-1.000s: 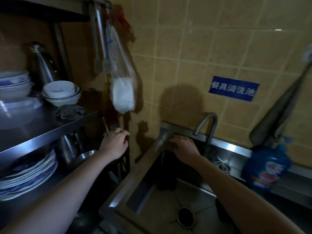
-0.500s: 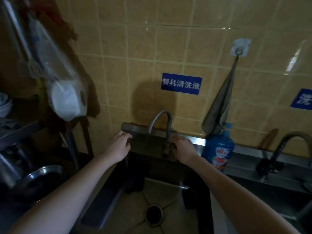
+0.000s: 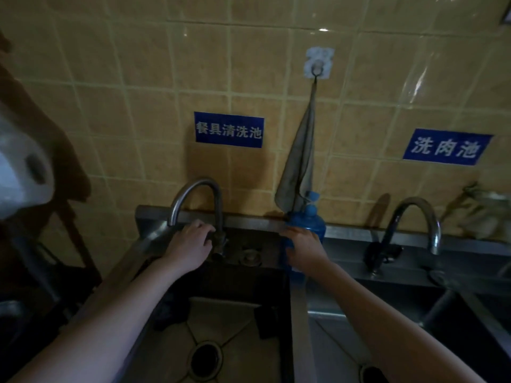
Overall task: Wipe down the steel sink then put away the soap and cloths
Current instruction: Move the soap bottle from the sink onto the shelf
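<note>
A steel sink (image 3: 168, 352) with a round drain lies below me. Its curved faucet (image 3: 193, 189) rises from the back ledge. My left hand (image 3: 190, 248) lies on the ledge with fingers curled against the faucet's stem; a grip cannot be confirmed. My right hand (image 3: 304, 251) is wrapped around the front of a blue soap bottle (image 3: 309, 219) standing on the ledge between two basins. A grey cloth (image 3: 300, 167) hangs from a wall hook (image 3: 318, 63) just above the bottle. A second crumpled cloth (image 3: 481, 214) sits on the ledge at far right.
A second basin (image 3: 340, 344) with its own faucet (image 3: 414, 217) lies to the right. Blue signs (image 3: 229, 129) are fixed to the tiled wall. At the left edge hang a white bag (image 3: 19, 172) and a dark rack frame (image 3: 77, 239).
The view has swung right. My left hand moved from the sink's back left corner to the faucet stem. My right hand left the faucet and went right onto the blue soap bottle.
</note>
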Demonstrator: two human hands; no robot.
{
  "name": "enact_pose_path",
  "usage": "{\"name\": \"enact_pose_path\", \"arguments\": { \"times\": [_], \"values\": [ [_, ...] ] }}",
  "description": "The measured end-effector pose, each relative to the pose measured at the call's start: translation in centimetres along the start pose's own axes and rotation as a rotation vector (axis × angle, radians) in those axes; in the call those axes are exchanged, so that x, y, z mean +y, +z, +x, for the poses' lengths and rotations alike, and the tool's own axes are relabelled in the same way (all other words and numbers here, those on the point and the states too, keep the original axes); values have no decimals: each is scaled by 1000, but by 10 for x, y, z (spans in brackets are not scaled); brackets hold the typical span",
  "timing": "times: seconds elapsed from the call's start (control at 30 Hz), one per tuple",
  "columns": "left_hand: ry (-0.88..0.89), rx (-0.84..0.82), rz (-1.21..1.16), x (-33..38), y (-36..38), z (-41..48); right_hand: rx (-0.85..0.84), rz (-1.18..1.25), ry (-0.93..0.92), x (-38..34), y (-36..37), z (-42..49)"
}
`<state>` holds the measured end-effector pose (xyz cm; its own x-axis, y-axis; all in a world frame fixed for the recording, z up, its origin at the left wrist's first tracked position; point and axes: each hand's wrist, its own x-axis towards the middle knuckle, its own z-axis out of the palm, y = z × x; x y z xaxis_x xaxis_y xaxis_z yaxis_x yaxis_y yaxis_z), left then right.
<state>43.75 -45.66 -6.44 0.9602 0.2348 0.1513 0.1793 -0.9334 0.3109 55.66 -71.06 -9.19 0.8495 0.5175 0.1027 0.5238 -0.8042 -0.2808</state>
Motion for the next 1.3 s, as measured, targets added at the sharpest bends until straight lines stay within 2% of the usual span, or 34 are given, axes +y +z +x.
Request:
{"name": "enact_pose_path", "arguments": {
  "times": [0.3, 0.5, 0.67, 0.87, 1.0, 1.17, 1.3],
  "values": [
    [63, -95, -94, 54, 49, 49, -20, 127, 107, 77, 11, -3],
    [2, -163, -195, 75, 88, 85, 5, 177, 194, 121, 24, 8],
    [-31, -216, -320, 87, 129, 113, 88, 391, 278, 146, 45, 19],
    [-118, -275, -407, 95, 179, 140, 38, 683, 363, 166, 78, 42],
    [-118, -309, -494, 97, 204, 154, 6, 761, 351, 177, 98, 55],
    [-22, -302, -681, 105, 221, 167, -7, 968, 262, 188, 124, 72],
    [5, -311, -697, 103, 228, 170, -2, 1047, 215, 187, 140, 78]
  ]
}}
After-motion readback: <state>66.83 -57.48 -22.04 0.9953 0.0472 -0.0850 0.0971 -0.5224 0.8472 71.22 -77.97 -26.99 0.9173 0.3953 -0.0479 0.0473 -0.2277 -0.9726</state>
